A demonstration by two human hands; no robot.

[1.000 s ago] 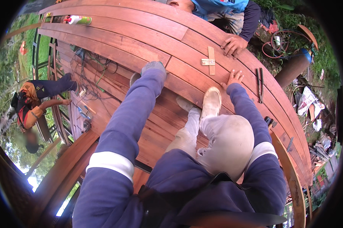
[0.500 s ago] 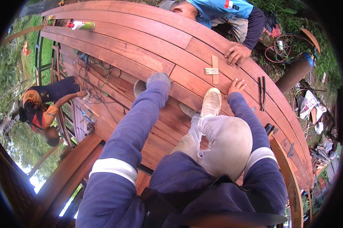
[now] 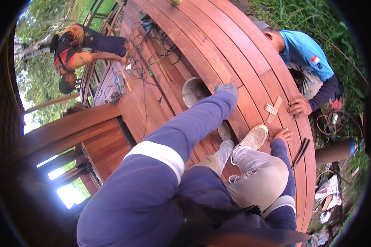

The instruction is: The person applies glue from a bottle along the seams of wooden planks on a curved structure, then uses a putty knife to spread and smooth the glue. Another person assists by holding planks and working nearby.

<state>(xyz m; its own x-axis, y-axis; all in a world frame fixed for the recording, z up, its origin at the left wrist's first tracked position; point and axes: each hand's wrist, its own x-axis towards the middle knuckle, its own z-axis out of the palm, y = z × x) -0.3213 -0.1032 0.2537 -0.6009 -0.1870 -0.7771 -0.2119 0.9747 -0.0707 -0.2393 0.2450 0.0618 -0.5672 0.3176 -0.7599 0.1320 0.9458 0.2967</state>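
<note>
My left hand (image 3: pixel 227 89), in a grey glove, rests on the raised reddish planks (image 3: pixel 218 68) near their inner edge. Its fingers are hidden from this angle. Bare and with fingers spread, my right hand (image 3: pixel 283 134) lies on the same planks beside my shoe (image 3: pixel 254 136). Just beyond it are two short wood strips (image 3: pixel 273 110), crossed over each other. A dark, two-legged tool like long pincers (image 3: pixel 301 153) lies nearer me, to the right of that hand. A pale, stained bucket (image 3: pixel 192 92) stands left of my gloved hand, on the lower boards.
Across the planks a co-worker in a blue shirt (image 3: pixel 304 53) has a hand (image 3: pixel 299 108) on the outer edge. Another person (image 3: pixel 76 51) bends at the far left, near tangled cables (image 3: pixel 156 39). A cylinder (image 3: pixel 335 151) lies on the ground at right.
The view has swung left, so the planks and the co-worker appear farther right and more of the bucket shows. Both my hands stay at about the same spots on the planks.
</note>
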